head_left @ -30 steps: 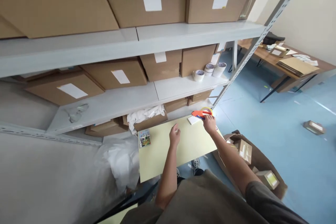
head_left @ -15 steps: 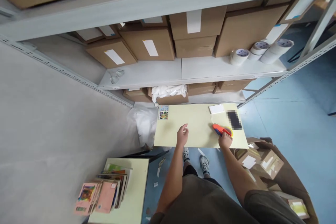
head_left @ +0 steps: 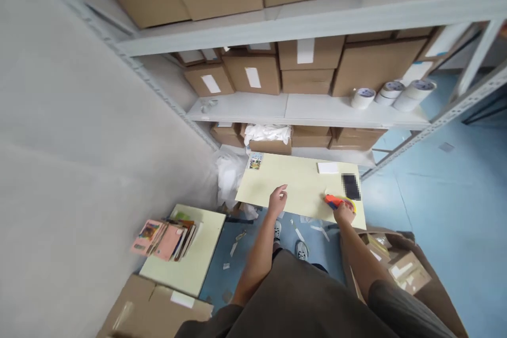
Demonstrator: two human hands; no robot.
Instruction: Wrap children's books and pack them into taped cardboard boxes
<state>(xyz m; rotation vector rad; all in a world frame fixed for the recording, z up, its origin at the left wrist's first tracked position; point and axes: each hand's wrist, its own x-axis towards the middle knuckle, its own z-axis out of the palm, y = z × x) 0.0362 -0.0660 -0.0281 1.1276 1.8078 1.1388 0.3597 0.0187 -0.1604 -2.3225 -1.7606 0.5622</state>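
Note:
My right hand is wrapped round a red-and-blue tape dispenser with a yellow rim, at the right end of the pale yellow table. My left hand is over the table's front middle, fingers loosely bent and apart, with nothing in it. Beyond the dispenser lies a white stack of paper or labels. A dark pixelated rectangle is just to its right. At the far left corner of the table rests a small colourful picture card or booklet.
Shelving with cardboard boxes and tape rolls stands behind the table. On the left, a side table bears a pile of books. A large open carton of boxes sits at right; paper scraps litter the blue floor.
The head view has shifted and turned, bringing a cardboard box into sight at lower left. My right hand still grips the tape dispenser; my left hand keeps nearly the same pose.

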